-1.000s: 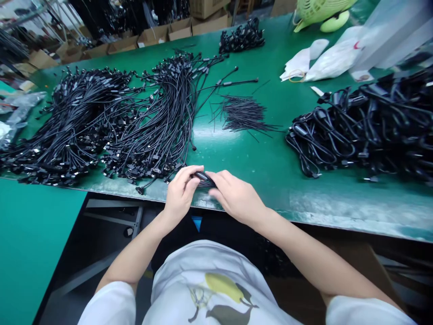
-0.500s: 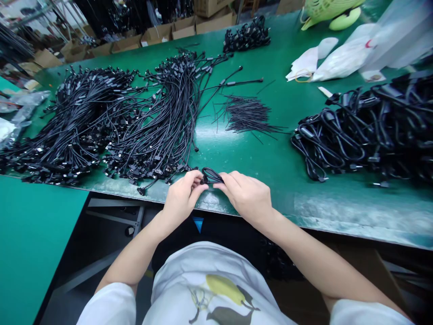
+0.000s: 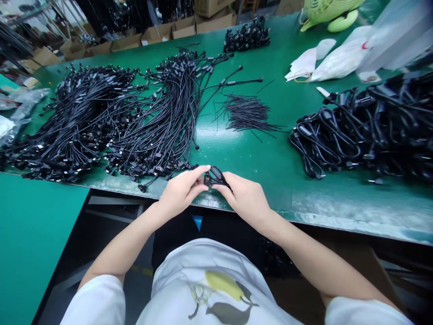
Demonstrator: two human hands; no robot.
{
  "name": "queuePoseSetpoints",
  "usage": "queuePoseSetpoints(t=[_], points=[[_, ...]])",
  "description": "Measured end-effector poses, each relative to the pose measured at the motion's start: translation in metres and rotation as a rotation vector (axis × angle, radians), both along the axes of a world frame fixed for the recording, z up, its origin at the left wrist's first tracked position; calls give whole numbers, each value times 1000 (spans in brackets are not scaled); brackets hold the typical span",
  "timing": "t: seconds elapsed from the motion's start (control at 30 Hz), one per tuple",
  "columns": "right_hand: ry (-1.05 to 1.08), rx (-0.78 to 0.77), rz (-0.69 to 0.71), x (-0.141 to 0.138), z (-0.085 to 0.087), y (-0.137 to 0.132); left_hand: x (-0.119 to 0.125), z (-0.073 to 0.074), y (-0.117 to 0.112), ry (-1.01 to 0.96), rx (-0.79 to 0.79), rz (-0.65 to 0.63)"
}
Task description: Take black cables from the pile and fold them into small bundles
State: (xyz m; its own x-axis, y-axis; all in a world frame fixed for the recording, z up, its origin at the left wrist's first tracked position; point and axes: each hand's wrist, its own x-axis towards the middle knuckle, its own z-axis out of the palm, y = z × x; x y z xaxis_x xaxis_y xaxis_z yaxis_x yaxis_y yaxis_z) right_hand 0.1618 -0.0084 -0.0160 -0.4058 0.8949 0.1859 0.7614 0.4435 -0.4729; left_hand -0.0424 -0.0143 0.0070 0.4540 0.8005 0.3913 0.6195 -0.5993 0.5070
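Note:
A short black cable (image 3: 217, 174), folded into a small loop with a dark connector at its left end, is held between my two hands just above the table's front edge. My right hand (image 3: 246, 195) closes on the loop's right end with thumb and fingers. At the other end, the thumb and index finger of my left hand (image 3: 182, 188) sit around the connector, one above and one below. To the left of my hands lies a pile of straight black cables (image 3: 169, 117). A bunch of thin black ties (image 3: 248, 113) lies beyond my hands.
Another heap of black cables (image 3: 81, 117) spreads at the far left. Folded cables (image 3: 368, 131) are piled at the right, and a smaller bundle (image 3: 246, 35) lies at the back. White bags (image 3: 341, 61) and a green basket (image 3: 324, 11) stand at the back right. Cardboard boxes (image 3: 157, 34) line the far edge.
The looped cable has turned a little and shifted slightly right, so its connector shows more. My left index finger has straightened and risen above the connector. My right hand keeps its hold.

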Motion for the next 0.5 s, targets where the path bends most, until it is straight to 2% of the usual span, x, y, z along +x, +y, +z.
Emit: queuePoseSetpoints(t=[0.07,0.17,0.27,0.4,0.5], points=[[-17,113,-11,-2,-2,-2,3,0,-3,-154,-190,51],[-43,207,-10,-5,-3,-1,9,-3,-8,-293,-302,177],[-93,173,-22,-6,-3,4,13,-8,-14,-296,-203,214],[-155,23,47,-6,-2,7,13,-5,-19,-117,83,65],[-107,44,105,-5,-2,5,9,2,-17,-29,111,85]])
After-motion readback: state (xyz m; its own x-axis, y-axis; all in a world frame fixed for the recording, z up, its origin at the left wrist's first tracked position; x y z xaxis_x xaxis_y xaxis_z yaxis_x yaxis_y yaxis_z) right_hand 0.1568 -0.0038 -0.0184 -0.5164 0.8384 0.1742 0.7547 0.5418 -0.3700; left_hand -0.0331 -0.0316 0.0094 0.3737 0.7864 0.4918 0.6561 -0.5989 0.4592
